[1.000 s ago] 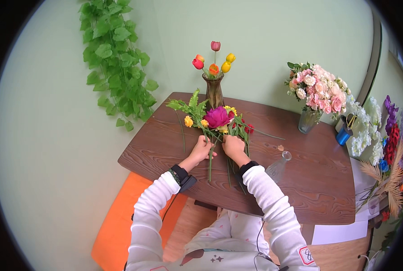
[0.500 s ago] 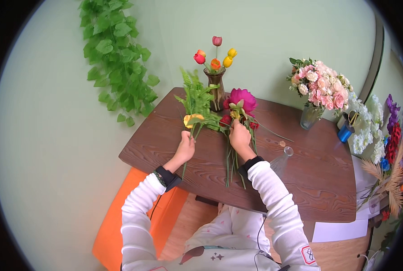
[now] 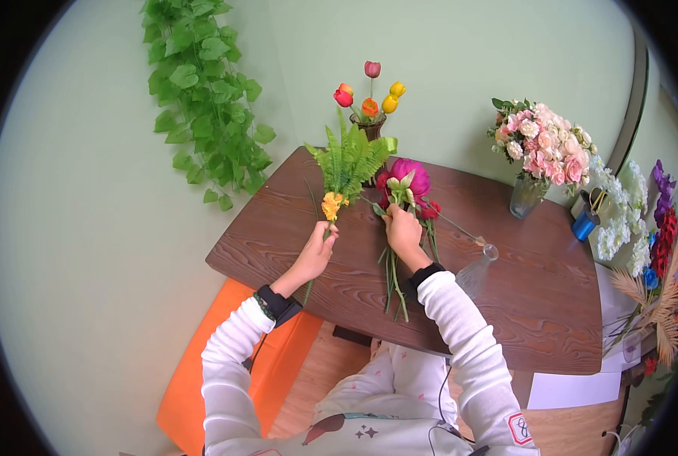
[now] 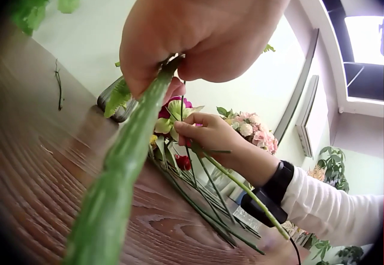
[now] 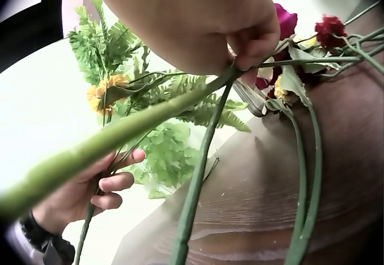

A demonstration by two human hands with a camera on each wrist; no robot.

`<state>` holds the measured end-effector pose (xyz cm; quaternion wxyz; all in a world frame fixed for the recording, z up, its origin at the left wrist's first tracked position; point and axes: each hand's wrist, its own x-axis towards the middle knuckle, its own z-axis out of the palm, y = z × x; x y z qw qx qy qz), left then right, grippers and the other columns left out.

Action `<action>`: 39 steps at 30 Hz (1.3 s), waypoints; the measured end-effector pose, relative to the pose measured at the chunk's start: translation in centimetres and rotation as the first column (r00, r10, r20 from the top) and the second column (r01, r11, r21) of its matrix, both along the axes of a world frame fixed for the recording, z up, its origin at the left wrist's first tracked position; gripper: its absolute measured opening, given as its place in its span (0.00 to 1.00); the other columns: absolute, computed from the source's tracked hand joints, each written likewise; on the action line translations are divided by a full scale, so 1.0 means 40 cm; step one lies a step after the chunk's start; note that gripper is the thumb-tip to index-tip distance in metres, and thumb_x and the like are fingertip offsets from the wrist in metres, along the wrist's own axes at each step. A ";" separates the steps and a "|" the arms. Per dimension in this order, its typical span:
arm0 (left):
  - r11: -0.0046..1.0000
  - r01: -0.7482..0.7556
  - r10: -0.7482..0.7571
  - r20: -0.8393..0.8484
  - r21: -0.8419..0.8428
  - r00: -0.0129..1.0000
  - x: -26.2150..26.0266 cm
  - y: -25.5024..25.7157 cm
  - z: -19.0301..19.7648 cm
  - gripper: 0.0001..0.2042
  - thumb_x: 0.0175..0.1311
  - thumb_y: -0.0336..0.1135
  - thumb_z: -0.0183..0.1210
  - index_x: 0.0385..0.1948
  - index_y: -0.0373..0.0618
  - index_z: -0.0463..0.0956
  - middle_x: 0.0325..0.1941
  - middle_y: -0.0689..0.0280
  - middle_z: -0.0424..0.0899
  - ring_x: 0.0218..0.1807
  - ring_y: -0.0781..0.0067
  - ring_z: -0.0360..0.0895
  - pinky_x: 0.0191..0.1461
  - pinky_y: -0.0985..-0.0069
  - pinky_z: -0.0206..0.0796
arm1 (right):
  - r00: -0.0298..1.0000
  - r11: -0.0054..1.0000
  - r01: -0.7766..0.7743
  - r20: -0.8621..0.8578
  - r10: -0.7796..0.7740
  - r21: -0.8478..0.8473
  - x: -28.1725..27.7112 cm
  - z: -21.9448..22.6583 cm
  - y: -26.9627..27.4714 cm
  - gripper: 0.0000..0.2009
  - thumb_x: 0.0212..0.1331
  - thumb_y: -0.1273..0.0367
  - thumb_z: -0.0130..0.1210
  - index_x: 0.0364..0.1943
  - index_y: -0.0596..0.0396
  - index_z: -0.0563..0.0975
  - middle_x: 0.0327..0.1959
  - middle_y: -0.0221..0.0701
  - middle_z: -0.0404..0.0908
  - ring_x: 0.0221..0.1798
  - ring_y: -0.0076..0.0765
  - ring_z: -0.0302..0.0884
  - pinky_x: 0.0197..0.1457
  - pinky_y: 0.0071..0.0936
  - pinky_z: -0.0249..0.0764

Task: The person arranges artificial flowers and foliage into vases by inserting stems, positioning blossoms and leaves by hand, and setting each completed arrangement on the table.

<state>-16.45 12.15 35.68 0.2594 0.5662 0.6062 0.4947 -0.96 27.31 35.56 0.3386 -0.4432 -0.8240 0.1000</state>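
Note:
My left hand (image 3: 314,254) grips the stems of a green fern (image 3: 346,163) and yellow flowers (image 3: 332,205), which stand upright above the fist. A thick green stem (image 4: 114,169) runs down out of that hand in the left wrist view. To its right, my right hand (image 3: 404,232) pinches green stems (image 5: 138,124) just below a magenta peony (image 3: 412,178), their lower ends pointing toward me. Beside the peony are small red flowers (image 3: 431,210); further red and yellow blooms lie close to the tabletop in the right wrist view.
A brown glass vase (image 3: 371,131) with tulips (image 3: 370,107) stands at the back. Right of my forearm is a clear glass bottle vase (image 3: 475,272). Pink roses (image 3: 548,144) fill a glass vase (image 3: 525,199) at the back right, beside a blue spool (image 3: 584,226). Leafy vines (image 3: 206,83) hang on the wall.
My hands have moved apart. The left one has raised the fern and yellow flowers off to the left, and they now stand more upright. The right hand has taken hold of the peony's stems.

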 end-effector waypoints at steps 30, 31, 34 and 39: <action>0.989 -0.030 0.128 0.741 -0.144 0.659 -0.013 -0.012 0.019 0.11 0.68 0.45 0.39 0.33 0.50 0.66 0.39 0.69 0.72 0.26 0.82 0.67 0.26 0.85 0.62 | 0.996 0.986 -0.072 -0.056 0.064 -0.149 0.007 0.005 -0.014 0.09 0.49 0.63 0.57 0.26 0.54 0.79 0.24 0.43 0.78 0.30 0.51 0.76 0.36 0.41 0.72; 0.993 0.010 0.084 0.786 -0.114 0.612 -0.016 -0.009 0.013 0.10 0.67 0.44 0.41 0.32 0.50 0.67 0.39 0.70 0.72 0.28 0.82 0.69 0.28 0.84 0.63 | 0.995 0.985 -0.087 -0.062 0.079 -0.148 0.008 0.003 -0.012 0.08 0.49 0.64 0.56 0.27 0.53 0.79 0.24 0.43 0.78 0.30 0.51 0.76 0.36 0.42 0.72; 0.991 0.007 0.103 0.799 -0.133 0.592 -0.015 0.001 0.005 0.08 0.66 0.42 0.46 0.32 0.51 0.67 0.37 0.71 0.74 0.25 0.82 0.69 0.24 0.85 0.62 | 0.993 0.984 -0.106 -0.069 0.097 -0.144 0.011 -0.001 -0.011 0.08 0.49 0.64 0.55 0.27 0.53 0.79 0.24 0.43 0.78 0.30 0.52 0.76 0.35 0.43 0.73; 0.982 -0.031 0.164 0.772 -0.185 0.614 -0.004 0.010 0.024 0.06 0.63 0.40 0.51 0.29 0.52 0.67 0.33 0.74 0.72 0.22 0.85 0.66 0.23 0.87 0.59 | 0.992 0.985 -0.102 -0.083 0.091 -0.136 0.015 0.003 -0.019 0.09 0.49 0.63 0.56 0.26 0.54 0.79 0.23 0.42 0.78 0.30 0.50 0.76 0.36 0.40 0.72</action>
